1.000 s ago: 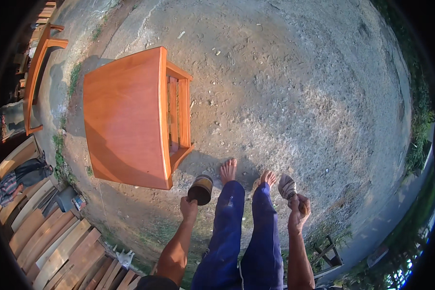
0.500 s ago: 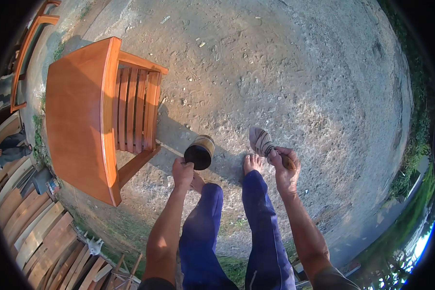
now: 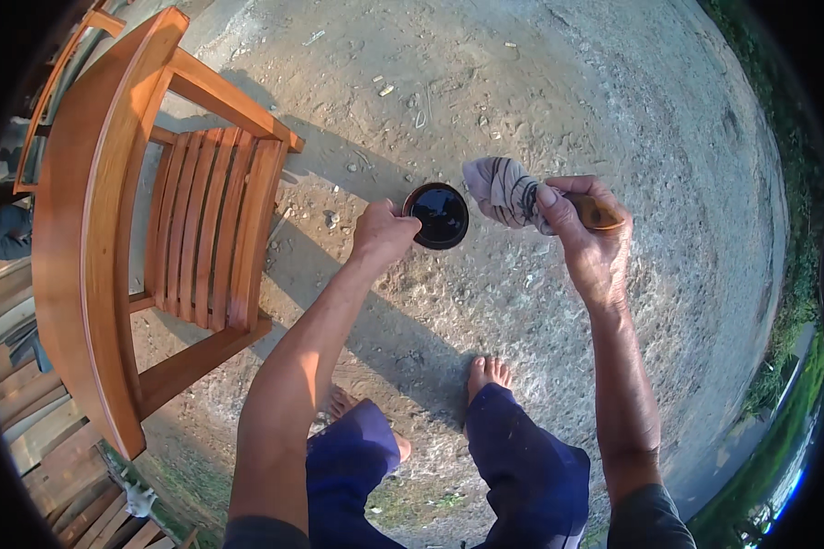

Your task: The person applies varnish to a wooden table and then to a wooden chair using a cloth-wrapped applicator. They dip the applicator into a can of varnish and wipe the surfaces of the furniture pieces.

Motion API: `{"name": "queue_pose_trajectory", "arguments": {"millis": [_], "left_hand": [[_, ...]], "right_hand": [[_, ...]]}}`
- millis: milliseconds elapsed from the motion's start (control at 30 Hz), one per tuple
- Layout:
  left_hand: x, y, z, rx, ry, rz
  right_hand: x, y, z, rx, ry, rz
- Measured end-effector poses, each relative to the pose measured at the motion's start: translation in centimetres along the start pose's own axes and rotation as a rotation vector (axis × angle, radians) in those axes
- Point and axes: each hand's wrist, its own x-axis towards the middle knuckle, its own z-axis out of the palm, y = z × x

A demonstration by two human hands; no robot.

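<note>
My left hand (image 3: 386, 235) is closed on the rim of a round can (image 3: 439, 241), its thumb at the edge. Dark, shiny liquid shows inside the can, which is held nearly level above the ground. In my right hand (image 3: 591, 233) is a cloth-wrapped brush (image 3: 506, 192), gripped by its brown wooden handle. Grey cloth with dark stripes covers its head, which points left toward the can without touching it. A glossy orange-brown wooden chair (image 3: 212, 229) with a slatted seat stands left of my left hand.
Bare, rough ground (image 3: 485, 101) with small stones spreads around my feet. Another wooden frame (image 3: 37, 114) stands at the far left. Stacked boards (image 3: 59, 444) lie at the lower left, near a small white animal (image 3: 140, 500). Greenery (image 3: 783, 366) lines the right edge.
Both hands have risen away from my legs, the can moving right and the brush slightly up and right. The can now shows its open top and liquid. The chair appears shifted with my view.
</note>
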Motion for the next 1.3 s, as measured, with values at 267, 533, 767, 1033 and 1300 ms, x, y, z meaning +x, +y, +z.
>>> {"name": "queue_pose_trajectory", "arguments": {"millis": [267,533,767,1033,1300], "left_hand": [[4.2,-0.8,-0.4,-0.09,-0.139,0.272],[4.0,-2.8,-1.2,-0.386,-0.4,0.441],[3.1,-3.8,-0.8,-0.431,-0.35,0.359],[2.2,-2.5,-1.5,-0.292,-0.333,0.188],[2.5,-3.2,-1.9,-0.216,-0.315,0.095]], "right_hand": [[2.9,-1.8,3.3,-0.38,-0.192,-0.15],[4.5,1.3,6.0,-0.584,-0.266,-0.159],[4.9,4.4,7.4,-0.628,-0.299,-0.138],[5.2,6.3,7.8,-0.631,-0.317,-0.147],[5.2,3.4,6.0,-0.382,-0.296,-0.038]]}}
